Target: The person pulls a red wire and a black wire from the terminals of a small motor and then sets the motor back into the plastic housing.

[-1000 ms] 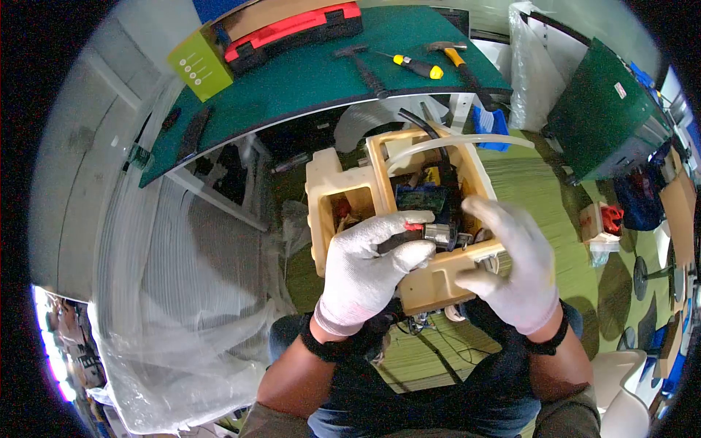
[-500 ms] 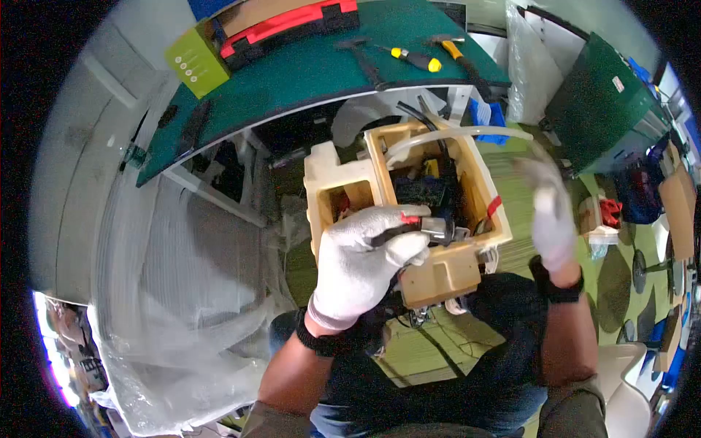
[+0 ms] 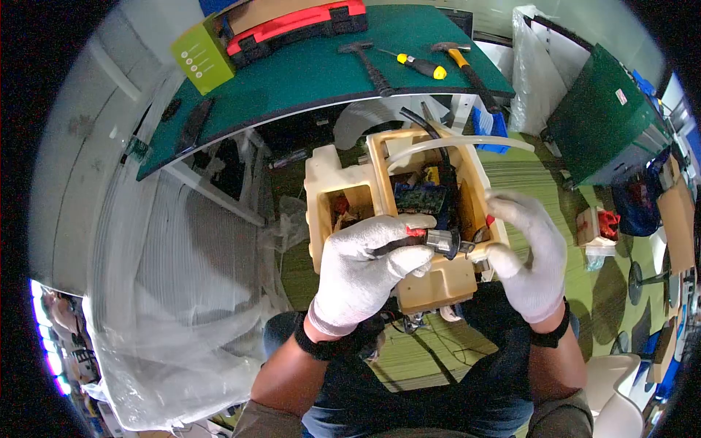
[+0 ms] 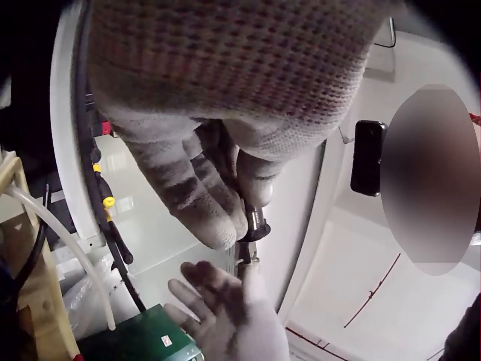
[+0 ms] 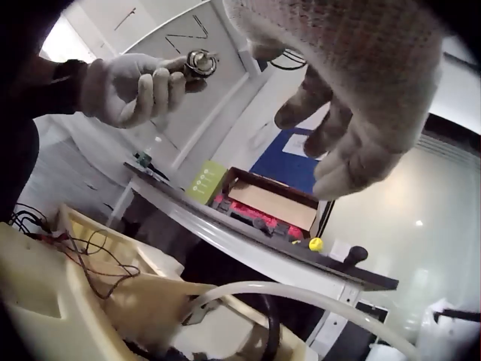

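My gloved left hand (image 3: pixel 361 266) pinches a small metal cylinder (image 3: pixel 439 240) with a black collar between thumb and fingers. A bit of red shows beside the fingertips at its left end. In the right wrist view its round metal end (image 5: pixel 201 63) faces the camera. My gloved right hand (image 3: pixel 533 259) is just right of the part, thumb and fingers spread apart with nothing visible between them. Below both hands stands a cream plastic housing (image 3: pixel 343 177) with open compartments. A circuit board (image 3: pixel 418 197) and a black hose (image 3: pixel 447 171) show inside it.
A pale tube (image 3: pixel 467 140) arches over the housing. On the green table (image 3: pixel 307 80) behind lie two hammers (image 3: pixel 369 69) (image 3: pixel 461 58), a yellow-black screwdriver (image 3: pixel 420 66) and a red-black toolbox (image 3: pixel 292 33). Wrapped plastic sheeting (image 3: pixel 197 277) stands left, a green cabinet (image 3: pixel 606 117) right.
My right hand swung up and away to the right, then came back beside the metal cylinder. The left hand kept holding the part in nearly the same place.
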Demonstrator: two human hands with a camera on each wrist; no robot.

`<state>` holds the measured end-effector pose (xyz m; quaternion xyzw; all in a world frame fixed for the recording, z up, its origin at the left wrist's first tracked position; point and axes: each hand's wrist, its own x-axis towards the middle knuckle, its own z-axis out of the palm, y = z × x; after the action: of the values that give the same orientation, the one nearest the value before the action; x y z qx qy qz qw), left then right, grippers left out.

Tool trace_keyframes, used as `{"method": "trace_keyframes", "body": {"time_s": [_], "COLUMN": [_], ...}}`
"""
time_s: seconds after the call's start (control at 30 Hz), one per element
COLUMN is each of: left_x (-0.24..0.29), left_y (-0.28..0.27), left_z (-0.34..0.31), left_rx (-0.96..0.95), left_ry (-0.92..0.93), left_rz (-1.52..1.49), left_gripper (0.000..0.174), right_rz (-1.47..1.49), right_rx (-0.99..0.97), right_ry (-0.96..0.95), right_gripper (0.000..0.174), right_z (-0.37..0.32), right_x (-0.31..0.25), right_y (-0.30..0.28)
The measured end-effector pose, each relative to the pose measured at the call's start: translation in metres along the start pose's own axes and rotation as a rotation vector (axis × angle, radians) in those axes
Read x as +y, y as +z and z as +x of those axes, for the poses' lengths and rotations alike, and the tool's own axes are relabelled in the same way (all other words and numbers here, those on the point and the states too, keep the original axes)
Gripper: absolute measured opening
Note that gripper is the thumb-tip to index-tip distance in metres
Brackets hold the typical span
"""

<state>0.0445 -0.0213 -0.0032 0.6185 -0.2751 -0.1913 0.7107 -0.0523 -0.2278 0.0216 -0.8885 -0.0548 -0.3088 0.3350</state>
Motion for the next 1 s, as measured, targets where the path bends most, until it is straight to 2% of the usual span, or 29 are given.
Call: {"method": "trace_keyframes", "body": {"time_s": [0.13,0.27,0.3,0.43,0.53,0.73,0.8,0.87,1.0], "left_x": [-0.004,-0.001,-0.001,-0.001,-0.003,0.0,0.0,-0.001,-0.003], "left_y": [0.0,0.002,0.002,0.0,-0.001,0.002,0.002,0.001,-0.002], "left_z": [0.0,0.0,0.0,0.002,0.001,0.0,0.001,0.002,0.003], "left_rx": [-0.015,0.004,0.022,0.049,0.034,0.038,0.04,0.052,0.029], "left_ry": [0.004,-0.004,0.004,0.028,0.027,0.008,0.0,-0.013,0.026], "left_rz": [0.035,0.03,0.045,0.091,0.107,0.046,0.032,0.0,0.029], "left_gripper": [0.027,0.027,0.027,0.026,0.026,0.026,0.027,0.027,0.029], "right_rz": [0.089,-0.158,-0.109,0.116,0.01,-0.083,-0.067,-0.023,-0.041], "right_rx": [-0.085,-0.088,-0.091,-0.2,-0.109,-0.071,-0.078,-0.104,-0.049], "right_ry": [0.049,-0.191,-0.22,-0.324,-0.231,-0.116,-0.175,-0.342,-0.225], "right_gripper": [0.044,0.048,0.037,0.028,0.026,0.026,0.026,0.026,0.02], "right_z": [0.0,0.008,0.006,0.003,0.004,0.008,0.008,0.001,0.0], "right_x": [-0.015,-0.029,-0.027,-0.024,-0.019,-0.033,-0.031,-0.02,-0.019], "right_y": [0.007,0.003,0.003,-0.015,-0.004,0.005,0.004,-0.007,-0.004]}}
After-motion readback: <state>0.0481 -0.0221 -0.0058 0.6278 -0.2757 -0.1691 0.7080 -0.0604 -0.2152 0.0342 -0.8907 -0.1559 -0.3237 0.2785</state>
